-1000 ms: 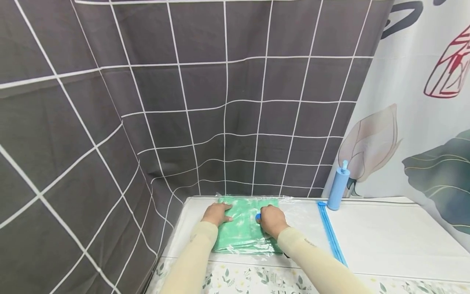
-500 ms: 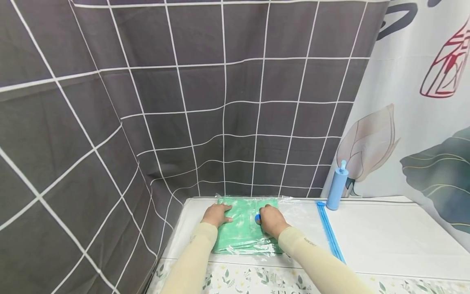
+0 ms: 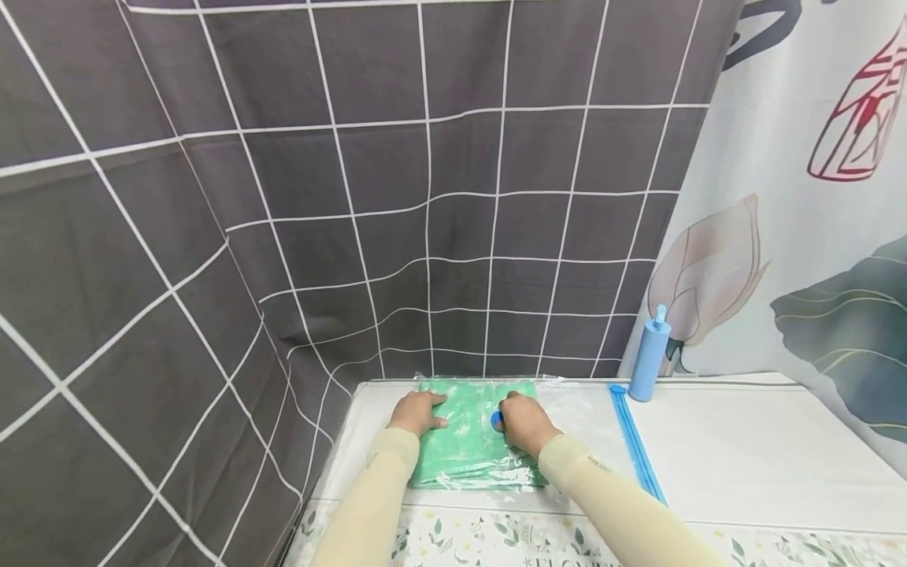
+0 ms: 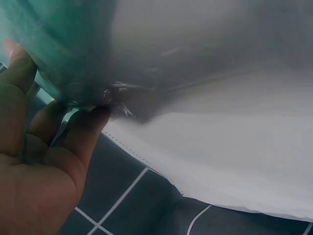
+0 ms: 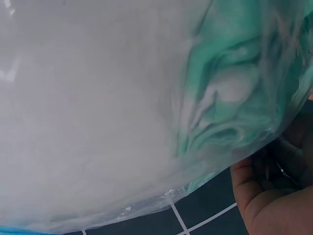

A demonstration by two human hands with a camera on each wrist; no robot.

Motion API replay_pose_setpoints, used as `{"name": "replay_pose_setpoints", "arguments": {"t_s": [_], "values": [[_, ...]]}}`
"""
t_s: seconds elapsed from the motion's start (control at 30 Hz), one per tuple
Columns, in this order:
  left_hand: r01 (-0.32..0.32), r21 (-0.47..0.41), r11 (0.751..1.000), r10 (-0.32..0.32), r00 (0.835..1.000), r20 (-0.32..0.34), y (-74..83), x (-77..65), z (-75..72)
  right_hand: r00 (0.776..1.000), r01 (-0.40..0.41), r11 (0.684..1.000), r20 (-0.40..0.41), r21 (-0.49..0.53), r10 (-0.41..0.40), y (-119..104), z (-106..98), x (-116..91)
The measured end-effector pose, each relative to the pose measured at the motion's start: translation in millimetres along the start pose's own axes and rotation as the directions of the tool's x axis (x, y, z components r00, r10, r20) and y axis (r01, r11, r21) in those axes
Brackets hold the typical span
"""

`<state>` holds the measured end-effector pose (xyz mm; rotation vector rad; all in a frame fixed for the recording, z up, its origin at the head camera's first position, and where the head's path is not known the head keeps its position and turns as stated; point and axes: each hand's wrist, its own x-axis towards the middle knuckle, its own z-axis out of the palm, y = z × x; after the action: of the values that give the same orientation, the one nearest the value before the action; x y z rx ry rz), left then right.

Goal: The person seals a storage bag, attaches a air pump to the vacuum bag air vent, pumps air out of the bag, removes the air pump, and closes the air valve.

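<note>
A clear plastic storage bag (image 3: pixel 584 417) lies flat on the white surface, with folded green-and-white fabric (image 3: pixel 457 445) inside its left part. My left hand (image 3: pixel 414 413) rests on the fabric's left side, thumb and fingers spread over the plastic; in the left wrist view its fingertips touch the bag's edge. With curled fingers my right hand (image 3: pixel 527 425) grips at a round blue valve cap (image 3: pixel 497 420) on the bag, hiding part of it. The right wrist view has the right hand (image 5: pixel 279 186) beside the bag's edge, fingers bent, the cap out of sight. A blue zip strip (image 3: pixel 635 445) closes off the bag's right end.
A light-blue cylindrical hand pump (image 3: pixel 649 358) stands upright at the back, just right of the zip strip. Dark grid-patterned curtain (image 3: pixel 460 236) rises behind and to the left. Floral-printed cloth (image 3: pixel 489 535) runs along the front.
Both hands keep their places on the bag, with the right wrist shifting only very slightly. The head view has drifted a little; the bag and pump stay put.
</note>
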<state>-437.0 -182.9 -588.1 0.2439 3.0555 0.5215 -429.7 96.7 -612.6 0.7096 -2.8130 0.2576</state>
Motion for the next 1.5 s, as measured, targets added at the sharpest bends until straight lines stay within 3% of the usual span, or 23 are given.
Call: {"name": "replay_pose_setpoints", "arguments": {"t_s": [0.23,0.5,0.83,1.03,1.33,1.5], "values": [[-0.017,0.06,0.998,0.018,1.0,-0.015,1.5,3.1,-0.9,0.999,0.039,0.999,-0.029,-0.013,-0.04,2.0,-4.8,2.4],[-0.018,0.045,0.999,0.019,1.0,-0.011,-0.4,2.6,-2.2,0.998,0.053,0.998,-0.042,-0.015,-0.053,4.8,-2.9,2.7],[-0.016,0.041,0.999,0.017,1.0,-0.022,-5.4,3.9,1.5,0.994,-0.107,0.991,0.007,0.085,0.107,-7.8,-15.3,1.9],[-0.01,0.036,0.999,0.011,1.0,-0.023,-4.1,3.7,3.0,0.995,-0.097,0.995,-0.012,0.02,0.098,-4.6,-2.6,5.3],[0.001,0.021,1.0,-0.001,1.0,-0.009,2.6,-5.1,-4.1,0.998,-0.059,0.998,-0.014,0.027,0.059,-4.1,-0.3,1.9],[-0.011,0.043,0.999,0.012,1.0,-0.015,1.0,-2.7,-1.7,1.0,-0.027,0.999,-0.016,0.025,0.027,-2.1,0.2,0.8]]}}
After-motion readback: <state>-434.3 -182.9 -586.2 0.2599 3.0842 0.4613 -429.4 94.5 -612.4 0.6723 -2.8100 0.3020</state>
